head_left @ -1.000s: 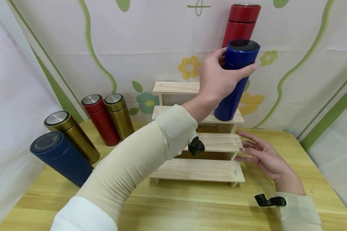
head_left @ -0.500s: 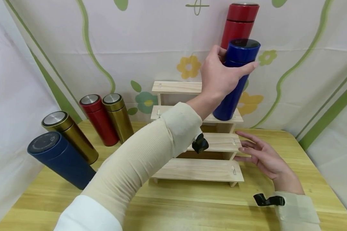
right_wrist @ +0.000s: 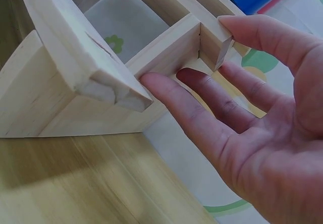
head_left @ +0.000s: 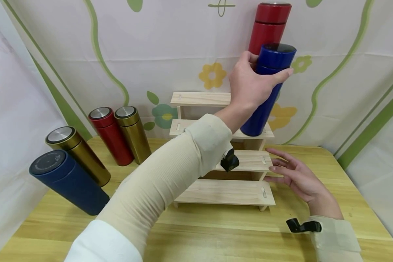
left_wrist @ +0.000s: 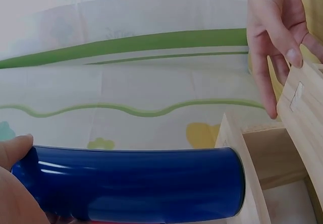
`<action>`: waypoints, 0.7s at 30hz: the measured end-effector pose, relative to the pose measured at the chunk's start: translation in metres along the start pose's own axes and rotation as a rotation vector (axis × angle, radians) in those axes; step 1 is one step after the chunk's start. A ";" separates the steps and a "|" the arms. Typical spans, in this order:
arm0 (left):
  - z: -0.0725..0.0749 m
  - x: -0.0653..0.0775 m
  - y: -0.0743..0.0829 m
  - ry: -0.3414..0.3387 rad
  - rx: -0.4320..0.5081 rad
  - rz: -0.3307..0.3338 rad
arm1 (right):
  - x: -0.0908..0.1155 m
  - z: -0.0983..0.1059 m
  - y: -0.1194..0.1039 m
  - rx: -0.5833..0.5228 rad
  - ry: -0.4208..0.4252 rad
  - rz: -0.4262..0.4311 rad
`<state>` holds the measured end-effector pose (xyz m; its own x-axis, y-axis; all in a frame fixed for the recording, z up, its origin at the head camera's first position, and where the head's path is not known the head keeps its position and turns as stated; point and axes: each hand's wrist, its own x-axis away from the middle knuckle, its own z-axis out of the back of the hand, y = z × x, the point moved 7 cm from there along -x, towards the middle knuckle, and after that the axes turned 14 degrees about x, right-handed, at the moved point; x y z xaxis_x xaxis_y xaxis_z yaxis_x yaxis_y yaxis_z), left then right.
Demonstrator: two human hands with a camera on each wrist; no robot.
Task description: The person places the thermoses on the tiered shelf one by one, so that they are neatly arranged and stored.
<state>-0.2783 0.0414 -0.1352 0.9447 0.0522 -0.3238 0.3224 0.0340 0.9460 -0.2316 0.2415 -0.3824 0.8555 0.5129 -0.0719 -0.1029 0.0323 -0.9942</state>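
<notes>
My left hand (head_left: 250, 87) grips the blue bottle (head_left: 261, 114) near its top, thumb along the right side, upper right of the head frame. Its base is at the right end of the second tier down on the wooden rack (head_left: 222, 193). My right hand (head_left: 298, 178), right of centre and lower, has spread fingers, nothing gripped, fingertips up against the rack's right end.

To do this well, I'd say: get the whole base flat on the board, in from the front and side edges, bottle straight up before fingers loosen. Let go gently; a knock backward could disturb the red bottle (head_left: 268, 34) just behind. Right fingers should only brace the rack, no shoving.

Hard to see: most left fingers are behind the bottle. Can't tell whether the base bears full weight, or whether the tilt is real or lens. Red bottle's lower part is covered, so its footing is unclear; its lid is nearly cut off by the top edge. My left forearm covers the left part of the lower tiers and comes up against the dark blue bottle (head_left: 72, 183) at left. Left wrist view crops that hand at the left edge.
</notes>
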 end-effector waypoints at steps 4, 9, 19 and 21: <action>0.001 -0.002 -0.001 0.003 0.000 0.004 | 0.000 0.000 0.001 -0.005 -0.001 -0.001; 0.002 -0.004 -0.003 0.014 0.037 0.024 | -0.002 0.000 0.000 -0.004 0.000 0.003; 0.001 -0.005 -0.008 0.040 0.147 0.075 | -0.004 0.001 0.002 0.001 0.004 -0.005; 0.002 -0.005 -0.009 0.041 0.145 0.070 | -0.005 0.001 0.002 0.002 0.002 -0.005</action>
<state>-0.2856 0.0391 -0.1418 0.9629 0.0898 -0.2543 0.2637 -0.1157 0.9576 -0.2360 0.2398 -0.3837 0.8570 0.5109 -0.0673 -0.0999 0.0365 -0.9943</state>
